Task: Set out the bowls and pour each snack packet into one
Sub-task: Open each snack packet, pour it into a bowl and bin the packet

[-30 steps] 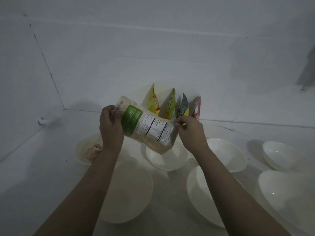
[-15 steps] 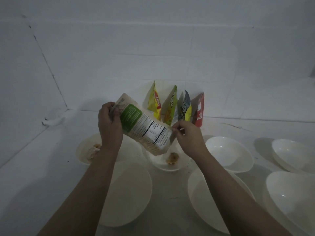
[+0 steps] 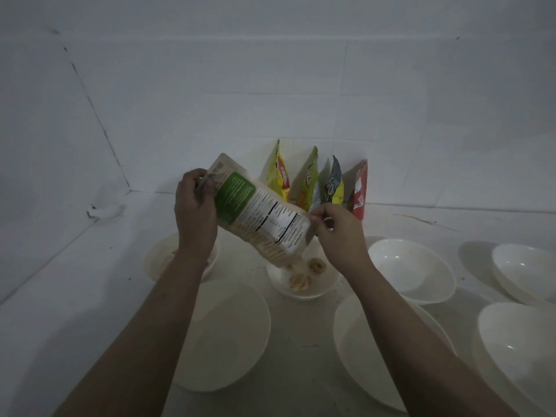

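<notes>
A white and green snack packet (image 3: 258,215) is held tilted above the middle of the frame, its open mouth pointing down and to the right over a small white bowl (image 3: 304,284). The left hand (image 3: 195,212) grips the packet's upper end, fingers curled round its edge. The right hand (image 3: 337,233) pinches the lower corner near the mouth between thumb and fingertips. Pale round snack pieces (image 3: 307,273) are dropping from the mouth and lying in that bowl.

To the left, partly hidden behind the left wrist, a second small bowl (image 3: 159,260) holds some pale snack; how much cannot be told. A large bowl (image 3: 228,335) sits at lower centre, just right of the left forearm, and shows nothing inside. Another large bowl (image 3: 361,350) lies at lower right, crossed by the right forearm. Right of the hands a bowl (image 3: 415,272) stands bare inside, and two more, one at the far right edge (image 3: 523,272) and one at the lower right corner (image 3: 517,350), also look bare.

Behind the held packet four packets stand in a row against the tiled wall (image 3: 301,70): a yellow and red one (image 3: 279,176), a yellow-green one (image 3: 310,182), a blue and yellow one (image 3: 334,185) and a red one (image 3: 359,188). The held packet and the right hand cover their lower parts. All bowls rest on the white table (image 3: 75,296).
</notes>
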Demonstrator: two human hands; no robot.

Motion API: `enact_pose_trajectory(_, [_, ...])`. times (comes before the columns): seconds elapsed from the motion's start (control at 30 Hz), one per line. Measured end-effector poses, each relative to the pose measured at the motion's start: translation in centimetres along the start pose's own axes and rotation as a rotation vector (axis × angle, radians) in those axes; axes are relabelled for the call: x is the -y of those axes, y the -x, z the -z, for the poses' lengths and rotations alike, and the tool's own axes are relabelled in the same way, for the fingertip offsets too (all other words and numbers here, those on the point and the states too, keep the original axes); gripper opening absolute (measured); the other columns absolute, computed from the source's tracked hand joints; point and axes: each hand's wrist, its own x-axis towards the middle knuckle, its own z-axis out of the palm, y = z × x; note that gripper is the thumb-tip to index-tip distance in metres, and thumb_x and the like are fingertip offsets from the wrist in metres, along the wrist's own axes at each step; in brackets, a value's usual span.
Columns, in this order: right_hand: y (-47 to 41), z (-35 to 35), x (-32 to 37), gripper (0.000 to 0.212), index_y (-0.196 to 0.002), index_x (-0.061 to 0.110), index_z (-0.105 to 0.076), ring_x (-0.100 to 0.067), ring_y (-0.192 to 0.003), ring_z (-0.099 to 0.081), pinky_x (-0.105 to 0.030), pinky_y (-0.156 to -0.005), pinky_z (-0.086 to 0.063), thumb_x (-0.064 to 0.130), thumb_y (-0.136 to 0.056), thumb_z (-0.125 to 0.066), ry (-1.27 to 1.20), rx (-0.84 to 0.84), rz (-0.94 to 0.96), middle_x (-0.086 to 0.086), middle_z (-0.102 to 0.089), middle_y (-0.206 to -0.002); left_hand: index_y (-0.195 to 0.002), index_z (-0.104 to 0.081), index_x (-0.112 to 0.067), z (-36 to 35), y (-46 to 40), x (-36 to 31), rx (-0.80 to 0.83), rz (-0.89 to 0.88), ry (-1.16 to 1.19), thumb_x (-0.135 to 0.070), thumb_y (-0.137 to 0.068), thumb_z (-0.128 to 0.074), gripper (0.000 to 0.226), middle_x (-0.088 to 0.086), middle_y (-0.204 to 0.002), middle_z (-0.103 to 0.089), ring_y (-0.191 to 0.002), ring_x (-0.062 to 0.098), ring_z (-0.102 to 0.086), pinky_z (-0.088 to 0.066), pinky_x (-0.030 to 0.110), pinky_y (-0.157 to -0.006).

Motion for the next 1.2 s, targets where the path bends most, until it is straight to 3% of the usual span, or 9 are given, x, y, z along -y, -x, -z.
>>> enact_pose_trajectory(0.27, [0.4, 0.6, 0.3, 0.011, -0.088, 0.010, -0.067, -0.015, -0.083, -0.058, -0.027, -0.073, -0.049, 0.007, -0.093, -0.058, -0.022, -0.050, 0.006, 0.001, -0.065, -0.089, -0.107, -0.054, -0.027, 0.3, 0.9, -1.0, -0.007, -0.026, 0.001, -0.035, -0.098, -0.048, 0.014, 0.006, -0.106, -0.060, -0.097, 0.022, -0.058, -0.051, 0.048, -0.084])
enact_pose_trajectory(0.43, [1.0, 0.4, 0.5, 0.016, -0.080, 0.018, -0.060, -0.013, -0.082, -0.054, -0.017, -0.064, -0.039, 0.008, -0.092, -0.056, 0.046, 0.066, -0.019, 0.003, -0.063, -0.086, -0.109, -0.055, -0.025, 0.7, 1.4, -1.0, -0.035, -0.032, -0.006, -0.039, -0.096, -0.047, 0.020, 0.005, -0.106, -0.059, -0.099, 0.023, -0.057, -0.050, 0.052, -0.086])
enact_pose_trajectory(0.5, [0.9, 0.6, 1.1, 0.012, -0.087, 0.018, -0.063, -0.011, -0.085, -0.053, -0.012, -0.067, -0.039, 0.012, -0.094, -0.056, 0.037, 0.051, 0.000, 0.005, -0.062, -0.090, -0.109, -0.055, -0.024, 0.7, 1.7, -1.5, -0.021, -0.048, -0.006, -0.038, -0.096, -0.048, 0.020, 0.005, -0.107, -0.059, -0.099, 0.022, -0.057, -0.051, 0.047, -0.086])
enact_pose_trajectory(0.67, [-0.4, 0.3, 4.1, 0.023, -0.108, 0.017, -0.068, -0.010, -0.095, -0.056, -0.030, -0.081, -0.047, 0.031, -0.099, -0.053, 0.019, 0.085, 0.121, 0.008, -0.066, -0.101, -0.111, -0.057, -0.021, 0.1, 2.4, -2.7, 0.008, -0.131, -0.004, -0.028, -0.098, -0.052, 0.016, 0.003, -0.107, -0.057, -0.099, 0.016, -0.055, -0.048, 0.031, -0.084])
enact_pose_trajectory(0.9, [-3.0, 0.0, 8.9, 0.023, -0.110, 0.016, -0.067, -0.010, -0.097, -0.060, -0.028, -0.084, -0.050, 0.031, -0.098, -0.055, -0.152, 0.033, 0.192, 0.004, -0.068, -0.106, -0.111, -0.059, -0.008, -0.8, 2.4, -4.4, 0.043, -0.282, -0.057, -0.017, -0.098, -0.053, 0.017, 0.008, -0.106, -0.056, -0.097, 0.012, -0.053, -0.043, 0.011, -0.079])
enact_pose_trajectory(1.07, [-4.2, -0.2, 9.9, 0.016, -0.106, 0.016, -0.066, -0.006, -0.091, -0.061, -0.030, -0.083, -0.054, 0.027, -0.096, -0.060, -0.312, -0.044, 0.132, 0.010, -0.066, -0.097, -0.107, -0.059, -0.007, -1.6, 1.9, -5.4, 0.069, -0.346, -0.067, -0.014, -0.097, -0.053, 0.014, 0.009, -0.103, -0.057, -0.096, 0.015, -0.053, -0.045, 0.017, -0.077])
enact_pose_trajectory(1.2, [-4.6, 0.0, 9.2, 0.007, -0.098, 0.013, -0.065, -0.013, -0.090, -0.064, -0.039, -0.081, -0.057, 0.017, -0.095, -0.061, -0.396, -0.099, 0.061, 0.008, -0.065, -0.089, -0.111, -0.059, -0.016, -2.1, 1.5, -5.5, 0.061, -0.323, -0.066, -0.031, -0.092, -0.056, 0.025, 0.002, -0.110, -0.057, -0.106, 0.020, -0.050, -0.045, 0.033, -0.087])
